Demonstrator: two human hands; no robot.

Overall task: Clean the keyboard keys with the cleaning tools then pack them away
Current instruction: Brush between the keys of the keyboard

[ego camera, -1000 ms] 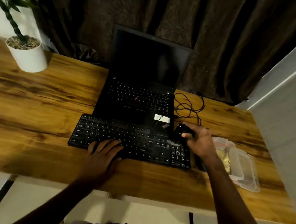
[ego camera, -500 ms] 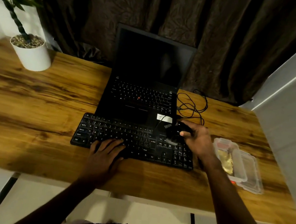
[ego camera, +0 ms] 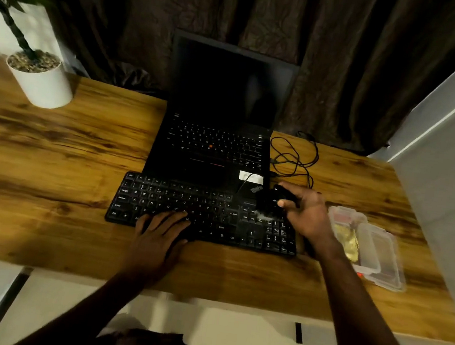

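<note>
A black external keyboard (ego camera: 203, 212) lies on the wooden desk (ego camera: 47, 166) in front of an open black laptop (ego camera: 217, 130). My left hand (ego camera: 158, 235) rests flat on the keyboard's lower middle keys, fingers straight. My right hand (ego camera: 306, 211) grips a black cleaning brush (ego camera: 273, 203) over the keyboard's right end; its pale bristles touch the keys there. A clear plastic box (ego camera: 375, 249) with a yellow item inside lies open to the right of the keyboard.
A white pot with a green plant (ego camera: 40, 78) stands at the desk's far left corner. A black cable (ego camera: 294, 158) coils right of the laptop. A dark curtain hangs behind the desk, and a pale wall panel (ego camera: 453, 161) closes the right side.
My right hand has slid the brush a little left along the right-hand keys. My left hand has stayed on the keyboard. The camera has shifted slightly.
</note>
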